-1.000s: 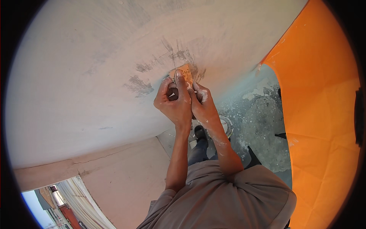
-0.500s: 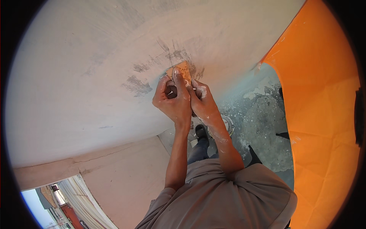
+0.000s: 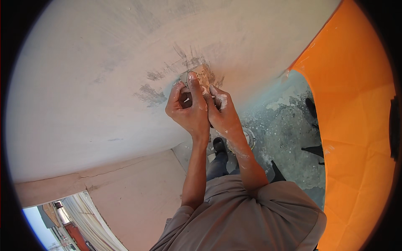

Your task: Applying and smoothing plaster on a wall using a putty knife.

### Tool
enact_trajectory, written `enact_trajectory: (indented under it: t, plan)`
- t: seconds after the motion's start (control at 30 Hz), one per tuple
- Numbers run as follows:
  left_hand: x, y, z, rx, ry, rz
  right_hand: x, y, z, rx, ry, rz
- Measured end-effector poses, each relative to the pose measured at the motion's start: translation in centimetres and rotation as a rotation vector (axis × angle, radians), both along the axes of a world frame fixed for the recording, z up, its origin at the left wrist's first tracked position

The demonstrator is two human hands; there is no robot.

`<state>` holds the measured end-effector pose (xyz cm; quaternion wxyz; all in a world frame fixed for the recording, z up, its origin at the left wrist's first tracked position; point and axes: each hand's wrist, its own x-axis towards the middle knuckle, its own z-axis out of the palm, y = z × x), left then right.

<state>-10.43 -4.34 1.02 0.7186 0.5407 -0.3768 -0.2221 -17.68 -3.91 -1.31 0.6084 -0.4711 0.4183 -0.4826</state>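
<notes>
My left hand [image 3: 188, 113] and my right hand [image 3: 223, 113], both dusted with white, are closed together around a small speckled orange-tan flat piece [image 3: 202, 75], likely a scraper blade or pad. My left thumb lies over it. The piece is at the pale plastered wall [image 3: 104, 100], among dark grey scuffs and smears [image 3: 153, 94]; whether it touches the surface is hard to tell. The fingertips are partly hidden behind the thumbs and the piece.
An orange sheet [image 3: 356, 108] hangs at the right. Below lie a speckled concrete floor [image 3: 280, 129], a round bucket [image 3: 251, 136] behind my right forearm, my sandalled foot [image 3: 218, 145] and dark narrow supports [image 3: 312, 149]. A pinkish wall [image 3: 138, 188] has a window [image 3: 79, 215] at lower left.
Both hands and the piece have shifted slightly up and left along the wall over the last second. The grip looks the same. More dark shapes show beside the orange sheet's edge.
</notes>
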Motion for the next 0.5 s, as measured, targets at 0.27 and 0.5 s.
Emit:
enact_trajectory:
  t: [0.27, 0.5]
  plan:
    - [0.1, 0.3, 0.1, 0.003, 0.147, -0.020, 0.5, 0.7, 0.1, -0.060, 0.074, -0.053]
    - [0.2, 0.3, -1.0, 0.029, 0.074, 0.004, 0.6, 0.4, -0.6, -0.045, 0.083, -0.049]
